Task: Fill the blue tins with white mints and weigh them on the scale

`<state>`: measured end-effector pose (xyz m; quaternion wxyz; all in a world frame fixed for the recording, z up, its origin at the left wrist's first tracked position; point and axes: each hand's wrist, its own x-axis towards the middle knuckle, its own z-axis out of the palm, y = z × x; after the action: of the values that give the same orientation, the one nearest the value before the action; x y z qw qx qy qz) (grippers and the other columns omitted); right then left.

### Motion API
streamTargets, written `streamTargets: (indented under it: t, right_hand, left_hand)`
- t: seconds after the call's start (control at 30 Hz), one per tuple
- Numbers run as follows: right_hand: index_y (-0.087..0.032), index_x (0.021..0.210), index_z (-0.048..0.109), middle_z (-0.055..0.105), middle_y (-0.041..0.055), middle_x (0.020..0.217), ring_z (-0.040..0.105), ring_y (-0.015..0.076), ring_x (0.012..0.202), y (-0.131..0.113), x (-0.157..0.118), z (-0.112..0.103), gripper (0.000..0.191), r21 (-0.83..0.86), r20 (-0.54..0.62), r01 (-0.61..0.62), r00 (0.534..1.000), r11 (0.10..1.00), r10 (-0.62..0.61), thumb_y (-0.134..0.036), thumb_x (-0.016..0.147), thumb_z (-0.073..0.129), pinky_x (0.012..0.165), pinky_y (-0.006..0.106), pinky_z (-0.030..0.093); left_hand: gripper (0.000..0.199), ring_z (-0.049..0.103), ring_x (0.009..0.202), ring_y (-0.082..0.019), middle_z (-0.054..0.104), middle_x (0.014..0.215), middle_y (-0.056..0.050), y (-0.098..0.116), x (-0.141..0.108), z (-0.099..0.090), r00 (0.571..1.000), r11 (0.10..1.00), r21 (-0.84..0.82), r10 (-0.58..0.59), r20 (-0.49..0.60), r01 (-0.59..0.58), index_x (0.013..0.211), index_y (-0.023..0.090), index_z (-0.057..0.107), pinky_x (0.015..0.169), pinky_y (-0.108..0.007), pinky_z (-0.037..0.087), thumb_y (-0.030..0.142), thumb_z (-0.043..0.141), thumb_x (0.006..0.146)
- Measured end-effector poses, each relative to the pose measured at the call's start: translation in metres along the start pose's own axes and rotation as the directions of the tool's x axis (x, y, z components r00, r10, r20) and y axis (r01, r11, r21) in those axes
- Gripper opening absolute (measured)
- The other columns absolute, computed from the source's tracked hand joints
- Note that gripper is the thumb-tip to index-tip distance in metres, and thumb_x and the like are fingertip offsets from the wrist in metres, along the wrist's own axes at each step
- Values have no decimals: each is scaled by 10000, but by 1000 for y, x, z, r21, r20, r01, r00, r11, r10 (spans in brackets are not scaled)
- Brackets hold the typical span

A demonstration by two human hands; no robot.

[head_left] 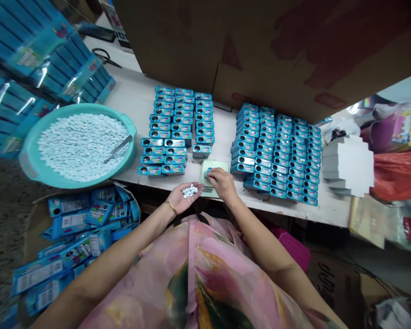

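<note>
My left hand [181, 200] is turned palm up and cupped, with a small heap of pale blue candies [190, 191] lying in it. My right hand [222, 183] is over a small pale green scale [222, 165], its fingers pinched together. Something small and blue shows at those fingertips; whether it is held or stands on the scale, I cannot tell. Left of the scale stand rows of small blue candy boxes [173, 169]. A larger block of the same boxes [277, 160] is on the right.
A turquoise basin [132, 160] of candies with a metal utensil [118, 148] is at left. Below it, a carton [30, 224] holds flat blue boxes. Wrapped packs [27, 59], scissors [104, 57], a big cardboard box [260, 55] and white card pieces [349, 164] surround the white table [222, 121].
</note>
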<state>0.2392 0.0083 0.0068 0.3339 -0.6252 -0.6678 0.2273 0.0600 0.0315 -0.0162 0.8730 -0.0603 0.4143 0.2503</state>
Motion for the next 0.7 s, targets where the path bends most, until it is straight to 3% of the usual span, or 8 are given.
streamTargets:
  t: [0.1, 0.2, 0.27, 0.33, 0.4, 0.53, 0.7]
  right_hand:
    - [-190, 908, 634, 615, 55, 987, 563, 137, 924, 10, -1, -6, 222, -50, -6, 4, 1000, 999, -5, -168, 821, 432, 839, 283, 448]
    - [-182, 963, 612, 598, 66, 1030, 533, 158, 971, 2, -15, -2, 247, -171, -6, 18, 1000, 985, -19, -165, 842, 398, 871, 317, 429]
    - [-174, 1001, 588, 586, 69, 1042, 518, 166, 964, -13, -28, 7, 245, -264, 136, 109, 988, 958, -75, -176, 852, 393, 845, 304, 436]
    - [-163, 1011, 569, 576, 71, 1041, 521, 173, 906, -30, -39, 22, 233, -321, 330, 229, 937, 919, -118, -179, 854, 397, 765, 283, 456]
    - [-151, 983, 567, 574, 72, 1018, 526, 177, 835, -42, -46, 37, 212, -341, 440, 290, 890, 894, -121, -160, 847, 405, 678, 272, 459]
    - [-170, 892, 588, 594, 53, 923, 525, 164, 783, -52, -49, 53, 160, -319, 510, 320, 851, 892, -123, -145, 829, 443, 592, 236, 432]
    - [-171, 897, 574, 580, 68, 927, 512, 160, 827, -53, -48, 51, 184, -303, 577, 351, 807, 886, -123, -138, 846, 401, 619, 233, 412]
  left_hand:
    - [154, 599, 916, -262, 640, 908, -210, -3, -4, -5, 1000, 1000, -2, 5, -27, -5, 802, 36, 604, 753, -325, 512, 89, 469, 751]
    - [160, 595, 925, -263, 637, 927, -206, -9, -8, -11, 1000, 1000, -8, -1, -20, 1, 815, 38, 602, 770, -340, 505, 82, 461, 752]
    - [175, 613, 876, -237, 648, 883, -178, -13, -10, -15, 1000, 1000, -18, -10, 7, 10, 830, 47, 600, 761, -336, 506, 81, 443, 763]
    - [170, 633, 759, -190, 657, 783, -127, -15, -12, -19, 999, 999, -24, -30, 32, 31, 818, 64, 598, 711, -302, 518, 84, 436, 773]
    - [153, 628, 659, -158, 645, 692, -87, -16, -15, -26, 998, 998, -20, -62, 31, 63, 782, 80, 593, 659, -276, 523, 91, 441, 779]
    - [145, 620, 606, -152, 626, 631, -66, -16, -23, -36, 988, 989, -14, -151, -43, 150, 732, 88, 577, 628, -277, 524, 98, 441, 784]
    - [124, 602, 543, -135, 607, 587, -43, -14, -30, -35, 979, 986, -46, -165, -118, 160, 708, 94, 562, 594, -265, 522, 83, 456, 771]
